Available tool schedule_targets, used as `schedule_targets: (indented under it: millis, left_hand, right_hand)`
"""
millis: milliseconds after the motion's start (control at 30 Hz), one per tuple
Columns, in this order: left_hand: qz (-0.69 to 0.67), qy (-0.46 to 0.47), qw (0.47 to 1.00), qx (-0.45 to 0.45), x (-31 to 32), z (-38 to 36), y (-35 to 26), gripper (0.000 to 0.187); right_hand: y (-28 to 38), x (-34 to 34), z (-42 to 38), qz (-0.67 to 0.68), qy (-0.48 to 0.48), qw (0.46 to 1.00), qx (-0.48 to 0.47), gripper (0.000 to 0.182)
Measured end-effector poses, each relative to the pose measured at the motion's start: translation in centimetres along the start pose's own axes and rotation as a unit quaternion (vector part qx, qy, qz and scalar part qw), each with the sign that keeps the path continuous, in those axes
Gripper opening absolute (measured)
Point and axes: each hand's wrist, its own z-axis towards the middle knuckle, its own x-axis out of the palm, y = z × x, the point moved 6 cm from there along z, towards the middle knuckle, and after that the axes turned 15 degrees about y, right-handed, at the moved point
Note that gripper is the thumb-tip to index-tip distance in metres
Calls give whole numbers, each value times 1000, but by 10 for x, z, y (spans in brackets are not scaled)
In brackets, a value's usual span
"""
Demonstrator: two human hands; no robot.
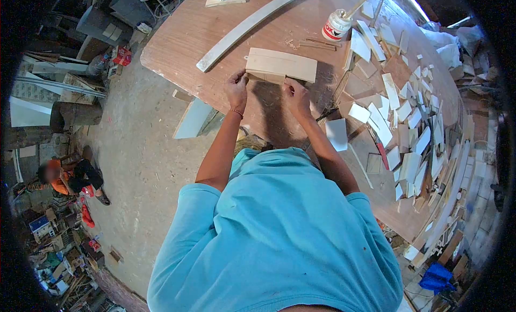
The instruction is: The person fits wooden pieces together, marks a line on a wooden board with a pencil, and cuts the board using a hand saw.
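Observation:
A small box-like piece of light wood (282,64) sits over the table in front of me, its pale top facing up. My left hand (236,91) is closed on its near left corner, with thumb and fingers pinched together. My right hand (296,99) pinches the lower near edge, right of the middle. The inside of the piece and its underside are hidden. Beyond it, on the tabletop (180,46), lie thin wood sticks (318,44) and a long curved pale strip (250,27).
A white glue tub (336,27) with a stick in it stands at the back right. Many wood offcuts (379,124) cover the table's right side, with a red-handled tool (382,154) among them. A white-faced board (194,118) leans below the table edge. Another person (70,175) sits at far left.

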Motion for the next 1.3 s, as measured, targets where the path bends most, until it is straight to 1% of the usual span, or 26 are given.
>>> schedule_targets:
  millis: [67, 200, 300, 367, 467, 600, 667, 700, 767, 800, 867, 900, 967, 1000, 1067, 1100, 1167, 1300]
  left_hand:
    - [-14, -11, 1000, 2, 0, 0, -1, 17]
    - [-10, -28, 1000, -2, 2, 1, -3, 18]
    - [-22, -22, 1000, -4, 4, -1, -6, 18]
    - [-5, -26, 1000, -10, 4, 0, -5, 19]
    - [22, -39, 999, -29, 2, -1, -7, 21]
    - [19, -30, 999, -42, 3, 1, -6, 23]
    - [-42, -22, 999, -27, 5, 2, -7, 23]
    - [-41, -22, 999, -27, 5, 3, -6, 23]
    - [-68, -11, 997, -42, 3, 4, -3, 23]
    - [-68, -12, 997, -42, 3, 4, -6, 23]
    - [-84, -7, 995, -60, 4, 3, -8, 22]
    - [-83, -7, 995, -60, 3, 3, -8, 22]
    - [-72, 3, 995, -65, 3, 3, -8, 22]
    - [-73, 0, 995, -64, 3, 3, -8, 22]
    - [-72, -2, 996, -60, 2, 3, -9, 23]
    - [-74, -8, 995, -59, 1, 2, -9, 23]
    - [-57, 5, 996, -63, 1, 3, -9, 24]
    - [-49, -27, 996, -63, 2, -1, -16, 23]
  right_hand:
    - [0, 0, 0, 30, -2, 1000, 1, 26]
    - [-4, 3, 1, 19, -23, 999, -14, 25]
    - [-5, 4, 2, 25, -24, 999, -9, 26]
    - [-4, 4, 1, 19, -6, 1000, 9, 27]
    - [-8, 6, 2, 43, -10, 999, 23, 26]
    - [-7, 4, 2, 27, -8, 999, 25, 26]
    - [-9, 5, 3, 21, -3, 1000, 19, 26]
    - [-4, 4, 3, 21, -3, 1000, 19, 26]
    - [11, -4, 1, 36, -35, 998, -25, 14]
    - [14, -6, 1, 36, -35, 998, -25, 14]
    - [12, -5, 4, 33, -10, 999, 21, 18]
    - [8, -4, 6, 33, -10, 999, 22, 18]
    - [-14, 4, 15, -5, 47, 995, 93, 31]
    - [-19, 7, 17, -6, 49, 995, 91, 31]
    - [-30, 10, 19, 33, 7, 995, 97, 32]
    - [-35, 14, 21, 32, 12, 995, 94, 32]
    - [-49, 21, 25, 131, -9, 986, 104, 35]
    - [-57, 24, 27, 148, -21, 985, 82, 37]
